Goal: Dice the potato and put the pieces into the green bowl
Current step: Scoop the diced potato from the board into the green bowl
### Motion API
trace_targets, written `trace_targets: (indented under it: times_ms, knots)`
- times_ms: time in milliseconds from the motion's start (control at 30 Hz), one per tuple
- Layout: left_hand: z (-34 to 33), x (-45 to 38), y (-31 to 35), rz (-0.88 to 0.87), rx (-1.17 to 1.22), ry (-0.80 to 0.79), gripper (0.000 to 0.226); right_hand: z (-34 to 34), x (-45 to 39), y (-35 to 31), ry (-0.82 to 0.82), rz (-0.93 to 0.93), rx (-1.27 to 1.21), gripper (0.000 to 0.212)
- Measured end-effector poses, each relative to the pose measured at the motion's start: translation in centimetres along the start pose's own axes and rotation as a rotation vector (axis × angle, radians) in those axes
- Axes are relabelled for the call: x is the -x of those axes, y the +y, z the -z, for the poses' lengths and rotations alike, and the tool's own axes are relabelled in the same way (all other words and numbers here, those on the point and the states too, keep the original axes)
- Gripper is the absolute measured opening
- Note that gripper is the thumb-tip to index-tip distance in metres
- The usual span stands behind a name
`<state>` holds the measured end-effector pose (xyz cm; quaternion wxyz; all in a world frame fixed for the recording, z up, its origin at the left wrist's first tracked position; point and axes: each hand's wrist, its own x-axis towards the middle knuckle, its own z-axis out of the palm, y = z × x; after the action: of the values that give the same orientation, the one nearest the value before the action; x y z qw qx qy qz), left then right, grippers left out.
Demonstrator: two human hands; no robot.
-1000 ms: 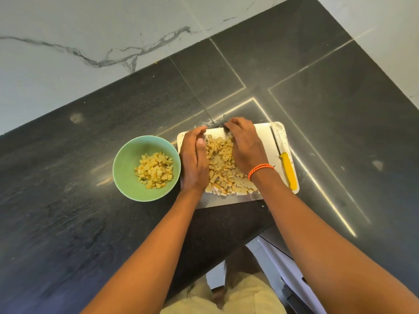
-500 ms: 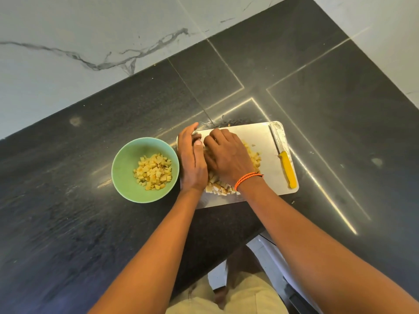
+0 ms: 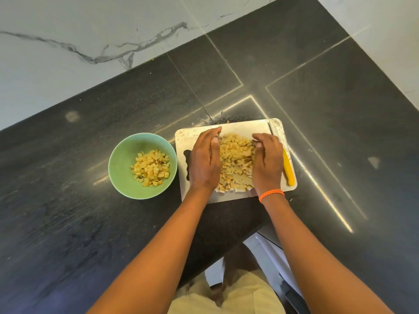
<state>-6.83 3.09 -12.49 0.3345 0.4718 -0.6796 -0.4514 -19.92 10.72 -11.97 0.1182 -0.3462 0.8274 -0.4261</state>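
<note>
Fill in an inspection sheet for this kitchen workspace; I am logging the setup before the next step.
Surface: dark stone counter, pale seam lines, a few faint smudges.
Job's things: diced potato pile on the white cutting board; green bowl left of the board, already holding potato pieces.
Clutter: yellow-handled knife lying along the board's right edge; scraps behind the board.
Grippers: left hand and right hand flank the pile, fingers fairly straight, cupping it; orange bracelet on the right wrist.
Cables: nothing seen.
Surroundings: white marble wall behind.
</note>
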Motion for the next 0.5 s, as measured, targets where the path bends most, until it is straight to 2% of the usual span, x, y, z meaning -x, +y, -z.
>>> trace_targets:
  times_ms: [100, 233, 300, 400, 500]
  knots:
    - [-0.2, -0.3, 0.5, -0.015, 0.05, 0.004, 0.041, -1.2, 0.8, -0.3, -0.095, 0.066, 0.006, 0.032]
    - [1.3, -0.8, -0.6, -0.027, 0.114, 0.057, 0.036, -0.7, -0.1, -1.0, -0.026, 0.175, 0.058, 0.03]
    - [1.7, -0.7, -1.1, -0.012, 0.133, 0.044, 0.036, -0.5, -0.8, -1.5, -0.104, 0.309, 0.308, 0.038]
    - [1.7, -0.2, -1.1, -0.02, 0.088, -0.005, 0.035, -1.1, -1.3, -2.1, -0.298, 0.492, 0.692, 0.066]
    - [1.5, -0.1, -1.0, -0.036, 0.041, -0.013, 0.036, -1.6, -1.5, -1.7, -0.364, 0.589, 0.832, 0.065]
